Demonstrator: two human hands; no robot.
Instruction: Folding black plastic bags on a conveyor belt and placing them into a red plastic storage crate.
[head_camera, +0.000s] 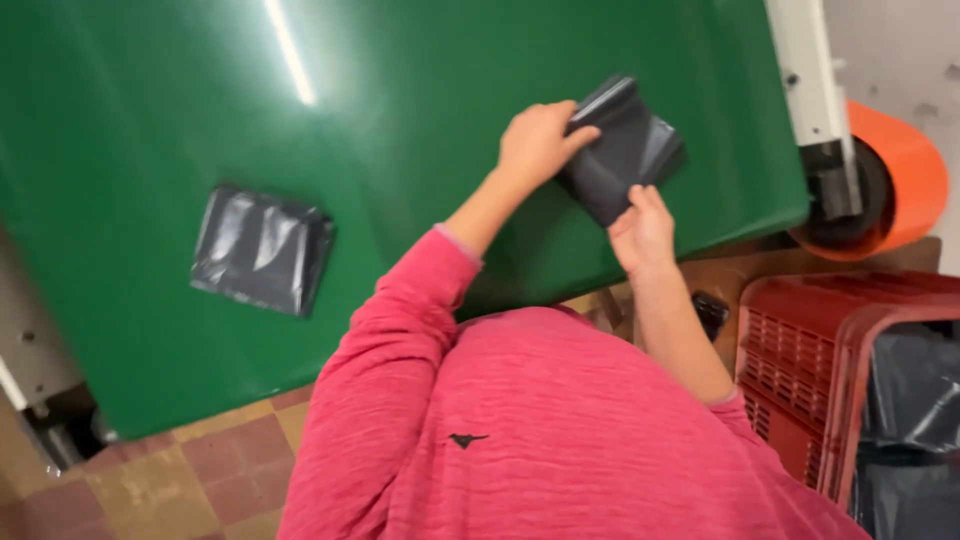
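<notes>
1. Nearest to me is my own pink long-sleeved top (540, 430), which fills the bottom of the view, with tiled floor (190, 475) showing to its left.
2. At my right side stands a red slotted plastic crate (800, 370), lined with or holding dark plastic sheeting; I cannot tell which.
3. My right hand (643, 232) reaches up from the lower edge of the counter (150, 110), its fingers (650, 200) pinched on the near edge of a folded dark grey plastic bag (625, 150).
4. My left hand (535, 145) sits just beyond and to the left, sleeve pushed up the forearm, its fingers closed over the left edge of the same bag, thumb lying across its face.
5. The folded dark grey plastic bag is held between both hands above the right part of the green counter, tilted, one corner pointing away from me.
6. Well apart to the left, a second flat dark grey bag (262, 250) lies alone on the green surface, touched by neither hand.
7. Farthest right, past the counter's end, a white frame post (812, 75) stands beside a big orange roll (895, 185) with a dark core.
</notes>
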